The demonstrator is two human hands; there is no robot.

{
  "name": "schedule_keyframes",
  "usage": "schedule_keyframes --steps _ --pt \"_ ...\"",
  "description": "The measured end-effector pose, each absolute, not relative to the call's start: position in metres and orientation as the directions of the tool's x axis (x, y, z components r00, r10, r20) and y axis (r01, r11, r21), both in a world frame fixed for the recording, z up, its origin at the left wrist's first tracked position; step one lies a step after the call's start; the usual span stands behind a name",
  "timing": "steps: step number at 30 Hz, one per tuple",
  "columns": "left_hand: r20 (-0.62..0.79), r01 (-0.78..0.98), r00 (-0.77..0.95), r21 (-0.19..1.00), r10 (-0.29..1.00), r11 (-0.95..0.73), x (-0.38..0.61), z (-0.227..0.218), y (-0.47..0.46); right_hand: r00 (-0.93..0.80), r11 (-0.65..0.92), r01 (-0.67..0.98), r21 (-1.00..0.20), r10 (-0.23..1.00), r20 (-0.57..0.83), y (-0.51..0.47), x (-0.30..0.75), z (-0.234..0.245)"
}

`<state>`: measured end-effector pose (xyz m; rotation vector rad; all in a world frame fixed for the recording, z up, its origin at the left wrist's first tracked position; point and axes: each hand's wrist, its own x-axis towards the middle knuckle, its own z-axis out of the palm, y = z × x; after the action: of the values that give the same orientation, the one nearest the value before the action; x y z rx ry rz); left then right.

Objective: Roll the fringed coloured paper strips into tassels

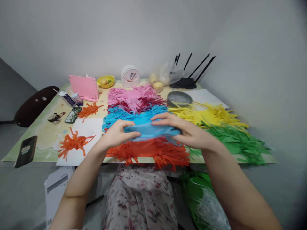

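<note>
Between my hands, above the near side of the table, is a folded piece of blue tissue paper [148, 131]. My left hand [120, 131] pinches its left end between thumb and fingers. On the right, my right hand [181, 127] grips the other end, fingers on top and thumb beneath. Below it lies a pile of orange-red fringed paper [148, 150]. Blue fringed paper [115, 116] is spread just behind, with dark red fringe [146, 107] and pink fringe [133, 95] farther back. To the right lie yellow fringe [206, 115] and green fringe [235, 139].
Two orange tassels [74, 142] lie at left near phones [73, 115] and drink cartons [67, 99]. A pink tablet case [83, 87], yellow bowl [106, 83], grey bowl [179, 98] and black router [183, 83] stand behind. A green bag [199, 191] is below the table's right side.
</note>
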<state>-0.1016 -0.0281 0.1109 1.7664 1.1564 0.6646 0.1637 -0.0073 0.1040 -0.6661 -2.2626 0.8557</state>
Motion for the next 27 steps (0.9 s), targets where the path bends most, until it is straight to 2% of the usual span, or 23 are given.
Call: schedule_keyframes --steps 2,4,7,9,14,17,21,27 --pt "0.004 0.473 0.405 0.855 0.914 -0.214 -0.102 0.112 -0.028 -0.712 0.598 0.232 -0.767 0.642 0.285 -0.005 0.167 0.106" --pt "0.024 0.504 0.415 0.826 0.909 -0.252 -0.102 0.112 -0.028 -0.649 0.536 0.285 -0.795 0.718 0.251 -0.005 0.162 0.104" --pt "0.035 0.519 0.422 0.810 0.906 -0.273 -0.101 0.111 -0.029 -0.517 0.477 0.444 -0.759 0.828 0.218 -0.006 0.148 0.099" --pt "0.055 0.510 0.412 0.813 0.909 -0.281 -0.101 0.108 -0.029 -0.485 0.459 0.477 -0.750 0.848 0.211 -0.009 0.139 0.096" --pt "0.125 0.422 0.374 0.860 0.919 -0.289 -0.104 0.100 -0.030 -0.419 0.358 0.375 -0.855 0.888 0.188 -0.020 0.135 0.096" --pt "0.145 0.413 0.341 0.864 0.929 -0.287 -0.104 0.098 -0.030 -0.372 0.388 0.359 -0.849 0.894 0.251 -0.024 0.137 0.098" --pt "0.111 0.391 0.306 0.891 0.945 -0.231 -0.102 0.100 -0.032 -0.348 0.336 0.340 -0.878 0.912 0.215 -0.024 0.136 0.097" --pt "0.070 0.139 0.238 0.985 0.969 -0.105 -0.100 0.098 -0.036 -0.294 0.352 0.277 -0.894 0.917 0.270 -0.024 0.135 0.094"
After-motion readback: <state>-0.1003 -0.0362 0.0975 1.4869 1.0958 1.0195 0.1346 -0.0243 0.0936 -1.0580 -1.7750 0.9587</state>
